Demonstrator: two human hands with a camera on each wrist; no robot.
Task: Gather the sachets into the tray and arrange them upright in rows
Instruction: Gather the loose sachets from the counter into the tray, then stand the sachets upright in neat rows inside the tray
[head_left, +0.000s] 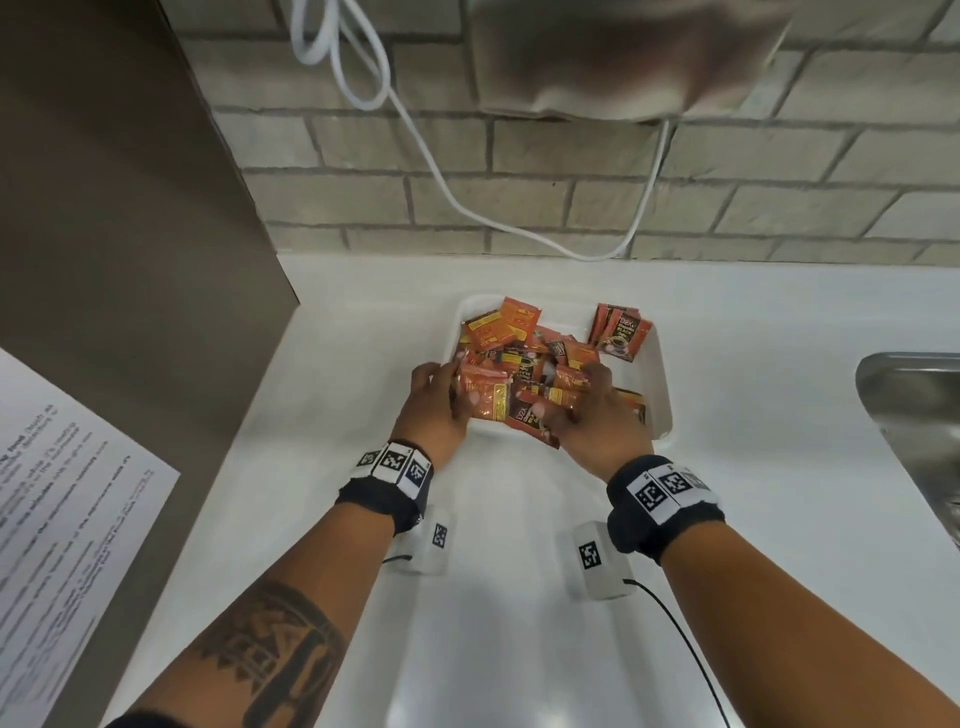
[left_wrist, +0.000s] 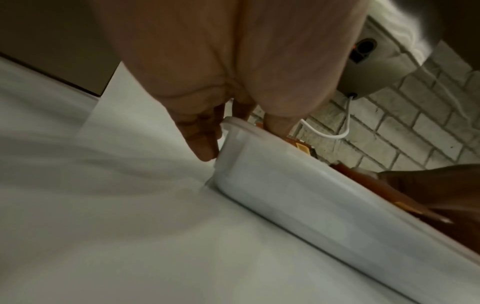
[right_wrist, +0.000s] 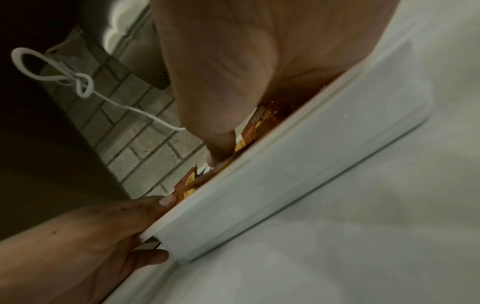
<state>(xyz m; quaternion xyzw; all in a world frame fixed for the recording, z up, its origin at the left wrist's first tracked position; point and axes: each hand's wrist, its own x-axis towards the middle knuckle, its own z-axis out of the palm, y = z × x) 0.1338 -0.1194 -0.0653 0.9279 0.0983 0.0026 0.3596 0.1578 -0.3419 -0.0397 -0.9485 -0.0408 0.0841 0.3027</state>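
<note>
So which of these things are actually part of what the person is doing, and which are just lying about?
Part of the job:
- sachets, heaped loosely
- white tray holding them
- left hand and right hand, both gripping sachets

Just lying about:
- white cable on the brick wall
- printed sheet at left
- steel sink at right
- white counter
</note>
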